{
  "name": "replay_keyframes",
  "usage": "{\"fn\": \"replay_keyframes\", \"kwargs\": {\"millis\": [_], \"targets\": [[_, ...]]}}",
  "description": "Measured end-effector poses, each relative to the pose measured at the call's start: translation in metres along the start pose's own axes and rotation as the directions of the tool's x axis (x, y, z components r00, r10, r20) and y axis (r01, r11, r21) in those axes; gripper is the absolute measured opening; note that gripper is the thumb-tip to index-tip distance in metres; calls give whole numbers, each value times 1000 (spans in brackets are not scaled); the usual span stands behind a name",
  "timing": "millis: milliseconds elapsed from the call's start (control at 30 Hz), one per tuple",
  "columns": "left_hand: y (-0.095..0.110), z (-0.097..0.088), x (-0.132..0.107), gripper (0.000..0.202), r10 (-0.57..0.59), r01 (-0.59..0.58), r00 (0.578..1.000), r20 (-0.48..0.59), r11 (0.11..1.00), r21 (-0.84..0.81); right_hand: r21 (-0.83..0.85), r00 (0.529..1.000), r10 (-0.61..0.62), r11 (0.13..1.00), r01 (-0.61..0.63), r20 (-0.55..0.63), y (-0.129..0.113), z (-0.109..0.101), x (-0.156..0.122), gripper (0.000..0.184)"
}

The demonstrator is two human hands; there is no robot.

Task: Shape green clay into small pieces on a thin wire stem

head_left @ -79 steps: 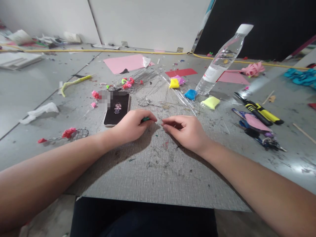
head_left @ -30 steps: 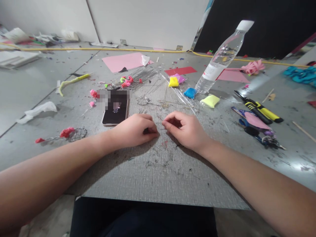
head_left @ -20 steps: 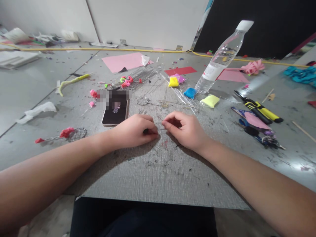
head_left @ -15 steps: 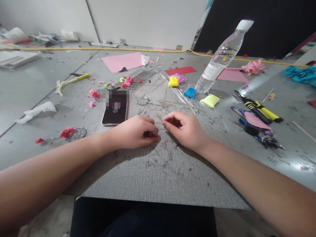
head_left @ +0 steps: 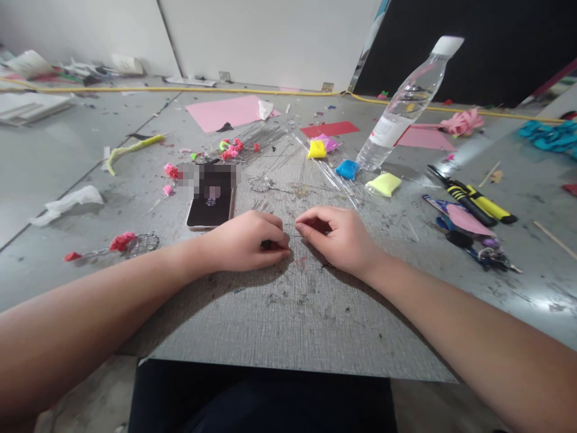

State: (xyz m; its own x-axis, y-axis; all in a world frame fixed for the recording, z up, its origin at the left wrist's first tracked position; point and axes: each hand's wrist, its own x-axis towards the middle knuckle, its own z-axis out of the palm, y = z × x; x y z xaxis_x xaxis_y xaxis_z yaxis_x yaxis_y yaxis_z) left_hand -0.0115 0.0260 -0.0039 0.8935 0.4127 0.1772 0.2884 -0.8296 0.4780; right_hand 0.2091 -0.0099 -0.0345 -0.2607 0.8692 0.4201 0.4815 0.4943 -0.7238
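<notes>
My left hand (head_left: 243,242) rests on the grey mat (head_left: 288,325) with its fingers curled shut around a small dark green piece (head_left: 266,245); only a sliver of it shows under the thumb. My right hand (head_left: 341,239) lies a few centimetres to the right. Its thumb and forefinger are pinched on what looks like a thin wire (head_left: 293,227) running toward the left hand. Both forearms lie on the table.
A phone (head_left: 211,201) lies just beyond my left hand. Farther back are a bundle of wires (head_left: 270,139), small clay packets (head_left: 317,150), a tilted water bottle (head_left: 406,105) and pink paper (head_left: 225,113). Pliers (head_left: 473,201) and scissors (head_left: 469,239) lie at the right.
My left hand has drawn slightly toward me and closed further over the green piece, which showed more clearly before. My right hand has barely moved.
</notes>
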Motion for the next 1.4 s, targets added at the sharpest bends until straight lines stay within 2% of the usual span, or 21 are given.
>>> {"fn": "replay_keyframes", "kwargs": {"millis": [133, 467, 667, 800, 933, 1100, 1200, 1400], "targets": [[1, -1, 0, 19, -2, 2, 1000, 0, 1000, -14, 22, 1000, 7, 1000, -7, -15, 0, 0, 0, 9], [1, -1, 1, 18, -115, 117, 989, -96, 993, 15, 92, 997, 51, 995, -46, -52, 2, 1, -1, 7], [0, 0, 1, 19, -143, 146, 978, -154, 989, 10, 127, 993, 101, 988, -93, -56, 0, 1, -1, 17], [3, -1, 2, 19, -206, 187, 954, -218, 977, -102, 158, 992, 120, 981, -114, -28, -2, -1, -1, 29], [7, -2, 3, 22, -276, 230, 934, -226, 950, -209, 169, 999, 54, 984, -54, 2, -6, -2, -3, 26], [10, -1, 3, 25, -312, 264, 930, -193, 934, -239, 64, 994, -108, 992, 108, 0, -19, 0, -8, 11], [11, -1, 3, 27, -308, 262, 932, -188, 936, -235, 24, 981, -195, 980, 195, -1, -24, 2, -9, 12], [11, -1, 3, 27, -333, 286, 926, -179, 926, -245, -3, 978, -203, 979, 203, -54, -22, 2, -9, 12]]}}
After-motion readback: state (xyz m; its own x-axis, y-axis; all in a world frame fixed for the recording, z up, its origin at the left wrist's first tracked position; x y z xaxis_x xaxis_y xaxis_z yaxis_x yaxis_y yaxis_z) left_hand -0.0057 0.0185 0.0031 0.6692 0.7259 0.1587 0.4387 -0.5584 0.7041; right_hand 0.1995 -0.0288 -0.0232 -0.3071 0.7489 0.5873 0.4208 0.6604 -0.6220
